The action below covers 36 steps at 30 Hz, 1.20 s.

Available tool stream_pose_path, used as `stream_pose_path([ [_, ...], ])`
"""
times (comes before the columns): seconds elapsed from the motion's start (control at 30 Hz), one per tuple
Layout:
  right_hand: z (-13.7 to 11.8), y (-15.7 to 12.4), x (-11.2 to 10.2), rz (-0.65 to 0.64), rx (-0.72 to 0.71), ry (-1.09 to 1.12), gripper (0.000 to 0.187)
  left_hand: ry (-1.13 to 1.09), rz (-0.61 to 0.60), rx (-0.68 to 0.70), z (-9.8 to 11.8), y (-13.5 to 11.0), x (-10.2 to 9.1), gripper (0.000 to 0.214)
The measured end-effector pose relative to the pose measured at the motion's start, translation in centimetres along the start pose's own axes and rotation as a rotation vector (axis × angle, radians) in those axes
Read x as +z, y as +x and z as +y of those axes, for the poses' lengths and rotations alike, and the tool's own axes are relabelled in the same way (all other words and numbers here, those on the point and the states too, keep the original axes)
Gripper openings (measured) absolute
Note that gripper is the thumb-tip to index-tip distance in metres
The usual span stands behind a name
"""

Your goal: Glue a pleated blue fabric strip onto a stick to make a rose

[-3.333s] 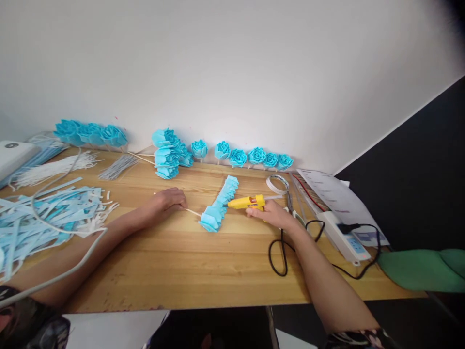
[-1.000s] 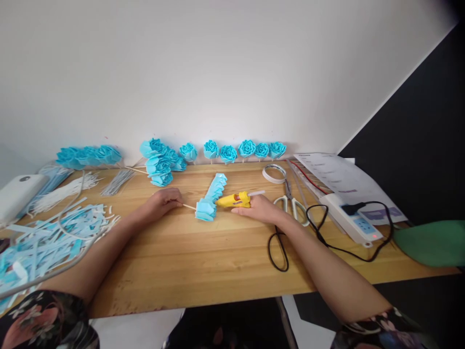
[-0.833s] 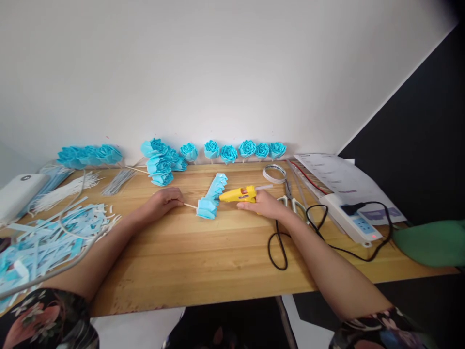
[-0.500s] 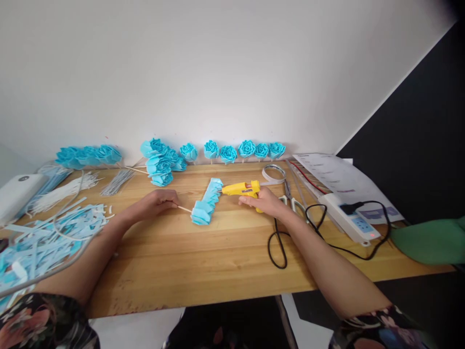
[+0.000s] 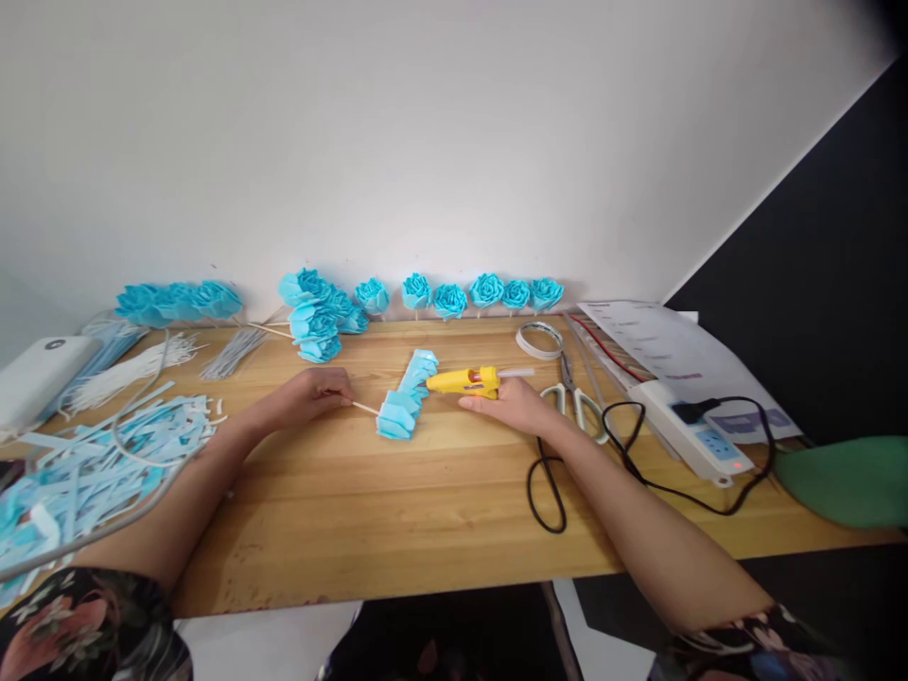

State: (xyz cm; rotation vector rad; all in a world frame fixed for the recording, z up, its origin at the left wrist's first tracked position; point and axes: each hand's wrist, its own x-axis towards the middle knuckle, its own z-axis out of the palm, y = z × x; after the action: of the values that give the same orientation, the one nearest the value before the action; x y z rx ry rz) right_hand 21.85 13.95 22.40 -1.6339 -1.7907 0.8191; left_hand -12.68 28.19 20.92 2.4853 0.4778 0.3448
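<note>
Head view: the fingers of the left hand [image 5: 319, 395] are closed in a pinch on a thin wooden stick [image 5: 365, 408]. The fingers of the right hand [image 5: 516, 405] are curled around the grip of a yellow glue gun [image 5: 464, 382], the grip largely covered by the hand; a clear glue stick [image 5: 519, 373] protrudes at its rear. Between the 2 hands, a pleated blue strip [image 5: 408, 397] lies at the stick's far end. The nozzle points at the strip's right edge; contact cannot be confirmed.

Beyond, on the wooden table [image 5: 397, 511], a row of 6 blue flowers [image 5: 417, 291] stands along the wall [image 5: 454, 142], with a flower cluster [image 5: 316, 317] to its left. Right side: scissors [image 5: 567, 375], a tape roll [image 5: 540, 355], a white power strip [image 5: 673, 426]. Left side: a heap of blue and white cuttings [image 5: 106, 463].
</note>
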Motion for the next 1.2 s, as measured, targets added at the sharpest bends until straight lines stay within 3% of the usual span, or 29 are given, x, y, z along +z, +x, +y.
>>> stream_pose_path([
  [0.53, -1.9, 0.0, 1.4, -0.045, 0.023, -0.278, 0.04, -0.039, 0.008, -0.038, 0.2, 0.0, 0.0, 0.024],
  [0.83, -1.8, -0.1, 1.3, -0.053, 0.032, -0.278, 0.041, -0.04, 0.043, 0.071, -0.7, 0.4, 0.8, 0.027],
  [1.07, -0.8, 0.0, 1.0, -0.038, 0.03, -0.262, 0.043, -0.046, 0.021, 0.056, -0.1, 0.7, 0.5, 0.032],
  [1.2, -0.9, -0.1, 0.3, -0.019, 0.018, -0.131, 0.04, -0.038, 0.034, 0.048, 0.1, 0.6, 0.5, 0.033],
])
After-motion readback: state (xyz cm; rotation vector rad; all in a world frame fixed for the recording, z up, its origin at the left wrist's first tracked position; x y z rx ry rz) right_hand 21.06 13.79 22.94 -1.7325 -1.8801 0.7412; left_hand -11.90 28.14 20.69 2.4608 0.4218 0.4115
